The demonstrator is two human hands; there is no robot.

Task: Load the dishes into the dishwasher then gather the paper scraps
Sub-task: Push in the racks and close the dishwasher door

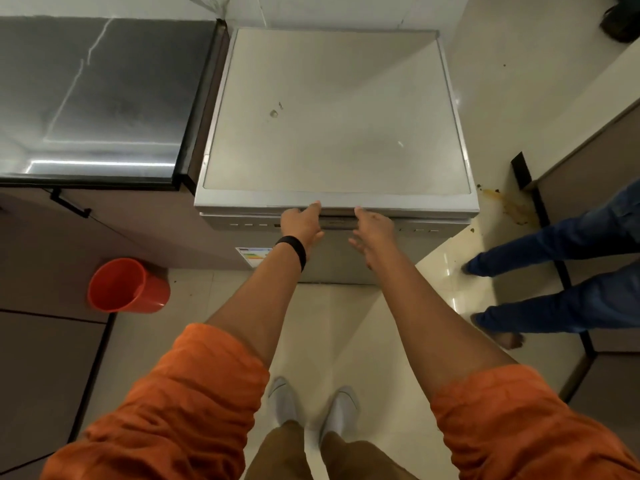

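Left hand (300,224) is loosely open, forefinger out straight and touching the front lip of the dishwasher (332,116); right hand (374,227) is just beside it, fingers spread and relaxed, forefinger tip at the same lip; neither has hold of anything as far as I can see, and they look to be going for the handle recess between them.

Progress-wise I'd say this is basically the very start; the door (335,261) is shut, there are no dishes in view anywhere and no paper scraps I can make out, so opening, loading and the whole gathering bit are all left to do.

Room to move: the door drops toward the person's feet, and the patch of floor (332,327) in front of it looks bare, though they're standing right in the swing path, so probably a step back is needed; on the left the steel counter (93,91) butts close against the dishwasher's side, with an orange bucket (128,285) on the floor below it, off to the side of the door; on the right someone else's legs (561,237) in jeans are near the corner, plus a brownish spill (514,207) on the tiles there, so that side is tight-ish.
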